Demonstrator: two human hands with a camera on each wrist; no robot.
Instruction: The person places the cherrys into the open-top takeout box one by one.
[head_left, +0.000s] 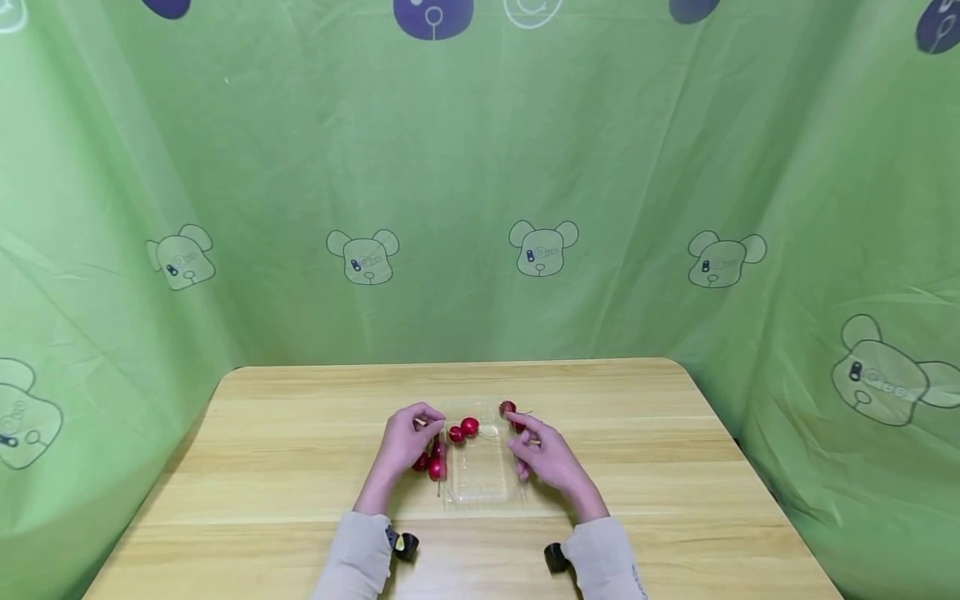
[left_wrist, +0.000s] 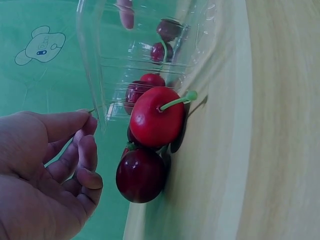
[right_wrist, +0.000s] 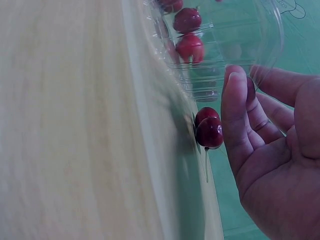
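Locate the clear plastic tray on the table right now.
In the head view, the clear plastic tray sits on the wooden table at centre, between the left hand and right hand, with cherries around it.

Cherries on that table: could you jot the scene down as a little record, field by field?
surface: wooden table
box: clear plastic box between the hands, two cherries inside
left of box: loose cherries on the table
right of box: two cherries on the table
left hand: fingers pinch a thin stem beside the box
right hand: holds nothing, fingers loosely bent next to the box
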